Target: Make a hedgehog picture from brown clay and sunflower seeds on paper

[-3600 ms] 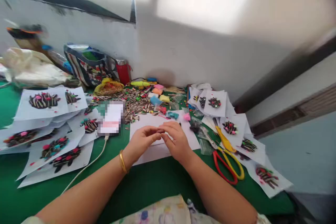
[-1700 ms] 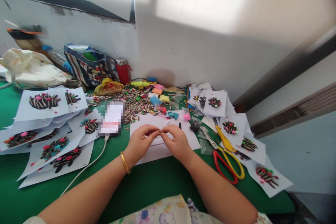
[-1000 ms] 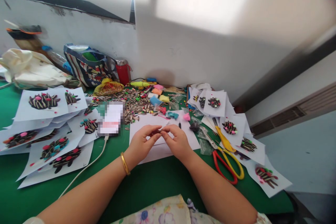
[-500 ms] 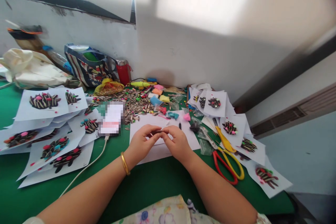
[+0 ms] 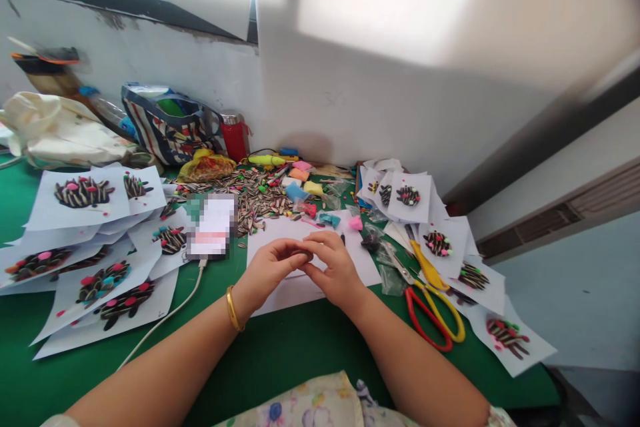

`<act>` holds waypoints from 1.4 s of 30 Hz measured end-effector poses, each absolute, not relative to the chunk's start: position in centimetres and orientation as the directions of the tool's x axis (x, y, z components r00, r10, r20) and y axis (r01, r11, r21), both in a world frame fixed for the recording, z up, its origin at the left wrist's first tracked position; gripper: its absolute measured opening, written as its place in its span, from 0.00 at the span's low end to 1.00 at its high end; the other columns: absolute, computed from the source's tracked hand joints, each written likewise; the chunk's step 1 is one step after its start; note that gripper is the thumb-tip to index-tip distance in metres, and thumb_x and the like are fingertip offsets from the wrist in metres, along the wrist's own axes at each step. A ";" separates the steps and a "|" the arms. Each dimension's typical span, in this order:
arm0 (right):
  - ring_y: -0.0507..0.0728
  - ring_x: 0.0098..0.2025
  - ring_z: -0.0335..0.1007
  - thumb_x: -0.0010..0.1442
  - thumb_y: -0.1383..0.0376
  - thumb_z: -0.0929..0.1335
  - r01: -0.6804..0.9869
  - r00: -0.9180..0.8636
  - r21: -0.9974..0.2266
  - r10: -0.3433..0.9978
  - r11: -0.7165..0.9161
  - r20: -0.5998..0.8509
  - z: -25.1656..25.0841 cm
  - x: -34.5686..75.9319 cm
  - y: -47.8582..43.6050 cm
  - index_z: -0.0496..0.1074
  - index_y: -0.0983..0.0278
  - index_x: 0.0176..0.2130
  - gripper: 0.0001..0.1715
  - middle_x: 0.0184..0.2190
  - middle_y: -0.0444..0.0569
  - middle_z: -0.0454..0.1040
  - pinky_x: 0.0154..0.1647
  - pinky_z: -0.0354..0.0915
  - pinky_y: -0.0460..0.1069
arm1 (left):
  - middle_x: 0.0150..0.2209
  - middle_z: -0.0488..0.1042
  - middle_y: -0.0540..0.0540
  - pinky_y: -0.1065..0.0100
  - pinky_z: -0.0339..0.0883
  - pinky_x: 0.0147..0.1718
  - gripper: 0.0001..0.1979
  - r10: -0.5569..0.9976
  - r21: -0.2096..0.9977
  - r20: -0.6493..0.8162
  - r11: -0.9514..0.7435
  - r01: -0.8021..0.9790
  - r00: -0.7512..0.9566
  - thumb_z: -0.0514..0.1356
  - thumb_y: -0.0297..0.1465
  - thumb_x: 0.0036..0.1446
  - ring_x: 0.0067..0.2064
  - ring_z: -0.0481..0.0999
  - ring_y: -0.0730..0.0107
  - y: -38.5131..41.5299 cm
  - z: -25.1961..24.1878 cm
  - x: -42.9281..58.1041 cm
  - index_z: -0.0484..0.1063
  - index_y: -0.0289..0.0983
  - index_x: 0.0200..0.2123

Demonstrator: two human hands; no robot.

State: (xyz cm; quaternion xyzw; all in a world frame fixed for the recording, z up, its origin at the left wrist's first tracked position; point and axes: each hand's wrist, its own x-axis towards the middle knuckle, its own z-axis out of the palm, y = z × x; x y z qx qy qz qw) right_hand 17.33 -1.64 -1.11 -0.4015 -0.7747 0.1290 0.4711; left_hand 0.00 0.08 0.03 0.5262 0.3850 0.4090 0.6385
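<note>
Above the white paper point(image 5: 360, 260), my two hands meet at the fingertips. My left hand point(image 5: 267, 273) is closed, its thumb pressed towards its fingers; a small dark bit seems to show at the tips, too small to name. Around those tips, my right hand point(image 5: 337, 272) has its thumb and fingers apart, partly hiding them. Behind the hands lie a pink clay lump point(image 5: 355, 223), a blue clay lump point(image 5: 329, 219) and a black clay lump point(image 5: 371, 242) in plastic. A dark pen point(image 5: 343, 239) shows just past my right fingers.
Striped seeds point(image 5: 255, 197) lie heaped at the back. Paper sheets with seed-and-clay figures are stacked left point(image 5: 83, 213) and right point(image 5: 435, 213). Scissors point(image 5: 430, 313) with red and yellow handles lie right. A phone point(image 5: 213, 227) with a white cable point(image 5: 175, 310) lies left; a red flask point(image 5: 235, 137) stands behind.
My right thumb has moved down and away from its fingers, which now reach over my left fingertips. Before, both hands pinched together tip to tip.
</note>
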 end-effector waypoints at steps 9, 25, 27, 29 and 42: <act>0.60 0.54 0.67 0.59 0.64 0.72 0.503 -0.241 -0.576 0.744 0.645 0.623 -0.9 17.1 -1.9 0.75 0.55 0.49 0.16 0.49 0.51 0.73 0.58 0.64 0.59 | 0.33 0.78 0.46 0.68 0.68 0.36 0.17 0.882 0.987 -0.136 0.158 -0.012 0.452 0.67 0.42 0.51 0.35 0.73 0.69 0.2 -0.2 -0.3 0.79 0.34 0.36; 0.59 0.50 0.70 0.62 0.65 0.70 0.460 -0.151 -0.673 0.798 0.580 0.584 -1.2 17.7 -1.4 0.76 0.58 0.45 0.10 0.44 0.50 0.77 0.54 0.66 0.57 | 0.37 0.81 0.43 0.64 0.73 0.42 0.17 0.929 0.984 0.068 -0.123 0.129 0.363 0.60 0.42 0.59 0.39 0.78 0.63 0.2 -0.2 -0.4 0.80 0.36 0.40; 0.59 0.50 0.70 0.61 0.67 0.71 0.449 -0.120 -0.680 0.793 0.580 0.597 -1.2 17.7 -1.4 0.77 0.58 0.45 0.10 0.43 0.50 0.77 0.53 0.67 0.57 | 0.40 0.81 0.44 0.64 0.73 0.44 0.15 0.931 0.971 0.120 -0.183 0.156 0.346 0.60 0.40 0.59 0.41 0.79 0.63 0.1 -0.5 -0.3 0.80 0.37 0.41; 0.58 0.49 0.71 0.61 0.67 0.71 0.434 -0.100 -0.684 0.786 0.586 0.611 -1.2 17.6 -1.4 0.77 0.58 0.44 0.10 0.42 0.50 0.77 0.53 0.67 0.56 | 0.41 0.81 0.45 0.65 0.73 0.44 0.13 0.937 0.961 0.157 -0.218 0.173 0.311 0.62 0.38 0.57 0.42 0.79 0.63 0.1 -0.8 -0.2 0.79 0.39 0.42; 0.58 0.45 0.72 0.63 0.63 0.69 0.419 -0.135 -0.725 0.828 0.546 0.545 -0.9 17.7 -1.6 0.75 0.59 0.47 0.12 0.42 0.50 0.78 0.49 0.67 0.54 | 0.35 0.82 0.46 0.67 0.73 0.37 0.11 0.944 0.925 0.205 -0.273 0.266 0.258 0.63 0.39 0.56 0.37 0.79 0.65 0.4 -1.0 -0.4 0.78 0.38 0.35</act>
